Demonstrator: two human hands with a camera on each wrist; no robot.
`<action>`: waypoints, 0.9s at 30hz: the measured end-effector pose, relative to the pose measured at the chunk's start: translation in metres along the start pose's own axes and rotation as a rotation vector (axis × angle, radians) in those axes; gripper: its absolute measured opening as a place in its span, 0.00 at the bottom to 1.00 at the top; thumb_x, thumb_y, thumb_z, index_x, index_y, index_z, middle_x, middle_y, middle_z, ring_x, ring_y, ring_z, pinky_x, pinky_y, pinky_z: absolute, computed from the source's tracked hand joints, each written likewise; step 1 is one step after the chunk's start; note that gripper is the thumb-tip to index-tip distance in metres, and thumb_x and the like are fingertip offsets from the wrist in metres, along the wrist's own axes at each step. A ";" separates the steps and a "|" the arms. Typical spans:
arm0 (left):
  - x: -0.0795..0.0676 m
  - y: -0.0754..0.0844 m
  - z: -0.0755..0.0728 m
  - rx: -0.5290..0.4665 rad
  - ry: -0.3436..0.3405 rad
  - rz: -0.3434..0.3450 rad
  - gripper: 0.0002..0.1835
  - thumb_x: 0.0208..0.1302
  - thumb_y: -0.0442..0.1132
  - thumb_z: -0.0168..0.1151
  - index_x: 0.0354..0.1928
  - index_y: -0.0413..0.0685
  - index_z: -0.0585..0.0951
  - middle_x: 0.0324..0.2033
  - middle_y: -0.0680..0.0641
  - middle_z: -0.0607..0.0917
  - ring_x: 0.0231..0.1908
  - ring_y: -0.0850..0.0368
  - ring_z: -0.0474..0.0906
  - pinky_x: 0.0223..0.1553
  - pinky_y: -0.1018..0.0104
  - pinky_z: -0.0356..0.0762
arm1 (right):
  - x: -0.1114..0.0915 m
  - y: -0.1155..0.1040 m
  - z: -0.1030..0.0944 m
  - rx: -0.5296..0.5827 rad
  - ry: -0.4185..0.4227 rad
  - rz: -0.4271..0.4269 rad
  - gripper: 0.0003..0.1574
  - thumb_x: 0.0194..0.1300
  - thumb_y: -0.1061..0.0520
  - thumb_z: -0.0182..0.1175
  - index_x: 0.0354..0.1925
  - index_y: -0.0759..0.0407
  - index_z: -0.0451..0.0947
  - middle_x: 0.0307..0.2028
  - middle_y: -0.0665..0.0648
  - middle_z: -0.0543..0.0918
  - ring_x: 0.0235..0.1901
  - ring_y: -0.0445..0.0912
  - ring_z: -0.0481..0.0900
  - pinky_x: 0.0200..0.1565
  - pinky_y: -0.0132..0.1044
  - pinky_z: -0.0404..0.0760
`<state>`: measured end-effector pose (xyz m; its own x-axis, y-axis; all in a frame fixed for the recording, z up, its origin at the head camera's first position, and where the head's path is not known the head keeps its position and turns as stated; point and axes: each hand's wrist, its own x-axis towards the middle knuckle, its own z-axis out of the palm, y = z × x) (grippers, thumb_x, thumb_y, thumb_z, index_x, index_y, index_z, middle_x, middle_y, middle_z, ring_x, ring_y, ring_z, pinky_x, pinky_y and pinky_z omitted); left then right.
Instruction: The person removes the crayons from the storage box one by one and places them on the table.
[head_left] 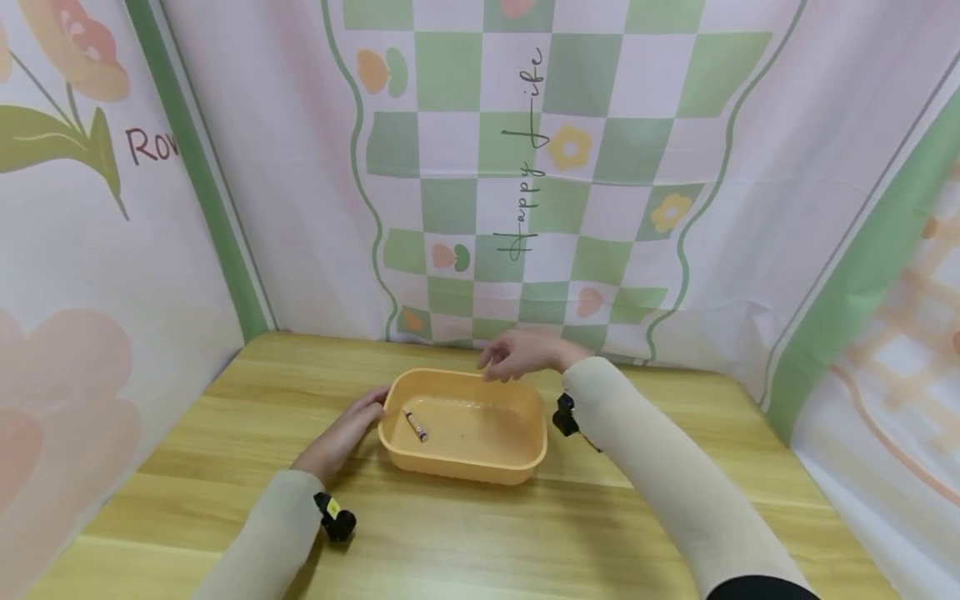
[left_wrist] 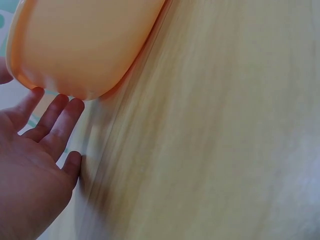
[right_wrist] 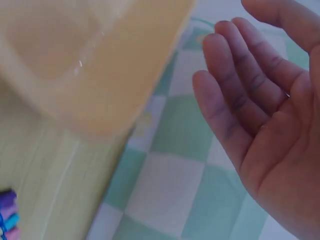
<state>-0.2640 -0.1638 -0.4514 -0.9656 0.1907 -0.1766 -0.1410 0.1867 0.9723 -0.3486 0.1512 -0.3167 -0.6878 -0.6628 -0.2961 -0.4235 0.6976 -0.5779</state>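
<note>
An orange-yellow plastic basin [head_left: 463, 468] stands on the wooden table, with one small white stick with dark ends [head_left: 415, 425], like a crayon, lying in its left part. My left hand [head_left: 351, 429] is at the basin's left end; in the left wrist view its fingertips [left_wrist: 76, 106] touch the outer wall and its fingers are spread. Over the far rim is my right hand [head_left: 525, 353], its fingers loosely bent. The right wrist view shows the right palm [right_wrist: 280, 135] bare, with nothing held and the fingers apart from the basin.
A patterned cloth [head_left: 502, 200] hangs behind the table's back edge, and other cloths hang at both sides. Several small purple, blue and pink pieces [right_wrist: 8, 215] lie at the left edge of the right wrist view. The wooden table top [head_left: 420, 542] extends around the basin.
</note>
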 end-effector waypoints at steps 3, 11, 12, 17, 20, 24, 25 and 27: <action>0.000 -0.001 0.000 -0.005 -0.001 0.005 0.33 0.71 0.47 0.52 0.77 0.57 0.61 0.77 0.48 0.57 0.76 0.43 0.43 0.71 0.34 0.34 | 0.013 -0.008 0.012 -0.011 -0.068 0.008 0.26 0.68 0.52 0.64 0.60 0.63 0.77 0.45 0.52 0.85 0.44 0.48 0.83 0.48 0.42 0.83; 0.001 -0.001 0.000 -0.008 0.002 0.017 0.34 0.71 0.46 0.52 0.77 0.55 0.60 0.77 0.47 0.57 0.76 0.42 0.42 0.71 0.35 0.33 | 0.043 -0.017 0.041 0.064 -0.129 0.005 0.25 0.66 0.51 0.67 0.58 0.59 0.78 0.43 0.51 0.84 0.45 0.49 0.83 0.51 0.46 0.82; 0.002 -0.001 0.000 -0.008 0.000 0.018 0.34 0.71 0.46 0.52 0.77 0.54 0.60 0.77 0.46 0.56 0.76 0.42 0.42 0.71 0.35 0.33 | 0.048 -0.016 0.044 0.075 -0.132 0.001 0.25 0.66 0.51 0.68 0.57 0.59 0.78 0.42 0.51 0.84 0.44 0.48 0.83 0.51 0.46 0.82; 0.003 -0.001 -0.001 -0.014 -0.008 0.033 0.33 0.71 0.43 0.51 0.77 0.52 0.60 0.77 0.45 0.56 0.76 0.41 0.42 0.71 0.35 0.33 | 0.067 -0.017 0.060 0.090 -0.129 -0.005 0.23 0.64 0.50 0.69 0.54 0.57 0.80 0.39 0.50 0.85 0.41 0.47 0.84 0.47 0.43 0.84; 0.001 0.000 -0.001 -0.015 -0.011 0.035 0.33 0.71 0.44 0.51 0.77 0.53 0.60 0.77 0.45 0.57 0.76 0.41 0.42 0.71 0.35 0.33 | 0.074 -0.019 0.067 0.099 -0.147 -0.006 0.24 0.63 0.49 0.70 0.55 0.57 0.80 0.39 0.48 0.87 0.42 0.46 0.83 0.49 0.44 0.83; -0.001 0.001 -0.001 -0.004 -0.019 0.030 0.33 0.72 0.46 0.51 0.77 0.55 0.60 0.77 0.45 0.56 0.76 0.41 0.41 0.70 0.33 0.33 | 0.083 -0.022 0.074 0.127 -0.170 0.007 0.25 0.64 0.50 0.69 0.56 0.58 0.80 0.39 0.49 0.87 0.41 0.43 0.83 0.50 0.44 0.82; -0.001 0.001 -0.001 -0.001 -0.023 0.030 0.33 0.72 0.46 0.51 0.77 0.55 0.60 0.77 0.45 0.56 0.76 0.41 0.41 0.70 0.32 0.33 | 0.085 -0.022 0.076 0.128 -0.171 0.014 0.25 0.63 0.50 0.69 0.56 0.57 0.80 0.38 0.49 0.87 0.41 0.43 0.83 0.50 0.43 0.83; -0.001 0.001 -0.002 0.001 -0.028 0.028 0.33 0.72 0.47 0.51 0.77 0.56 0.60 0.77 0.45 0.55 0.76 0.40 0.41 0.70 0.32 0.32 | 0.089 -0.023 0.079 0.139 -0.173 0.030 0.24 0.63 0.50 0.69 0.55 0.58 0.80 0.38 0.50 0.86 0.40 0.42 0.83 0.48 0.41 0.83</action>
<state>-0.2637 -0.1656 -0.4497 -0.9628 0.2224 -0.1536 -0.1139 0.1815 0.9768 -0.3532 0.0545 -0.3898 -0.5825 -0.6874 -0.4339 -0.3110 0.6816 -0.6624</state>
